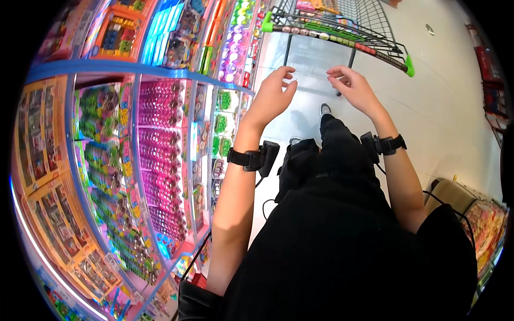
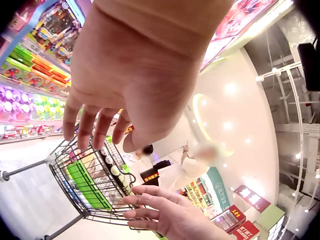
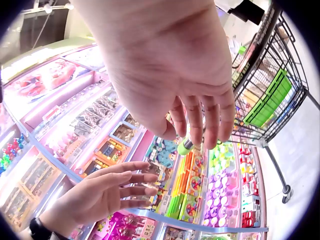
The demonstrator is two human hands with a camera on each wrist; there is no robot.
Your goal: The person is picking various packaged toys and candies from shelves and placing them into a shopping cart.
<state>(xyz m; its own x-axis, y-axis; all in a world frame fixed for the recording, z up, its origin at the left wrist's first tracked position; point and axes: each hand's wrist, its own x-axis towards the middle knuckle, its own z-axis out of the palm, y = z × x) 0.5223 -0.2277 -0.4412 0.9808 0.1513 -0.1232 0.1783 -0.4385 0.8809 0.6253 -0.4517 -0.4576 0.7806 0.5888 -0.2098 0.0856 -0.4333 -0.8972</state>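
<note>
My left hand (image 1: pixel 274 96) hovers in front of my body with loosely bent fingers and nothing in it. Facing it, my right hand (image 1: pixel 354 91) is raised at the same height, also holding nothing, its fingers relaxed. Just beyond both hands stands a shopping cart (image 1: pixel 369 24), a black wire basket with green corner caps. Its handle (image 1: pixel 337 36) runs across in front of the fingertips, apart from them in the head view. A few packages (image 1: pixel 319 5) lie in the basket. The left wrist view shows a green panel (image 2: pixel 89 185) on the cart.
Along the left runs a shelf unit (image 1: pixel 176 74) with blue edges, full of packaged toys, among them rows of pink packs (image 1: pixel 159 155). Pale floor tiles (image 1: pixel 439 101) stretch to the right. At the lower right stands a display with bagged goods (image 1: pixel 490 224). Another person (image 2: pixel 185 170) is farther off.
</note>
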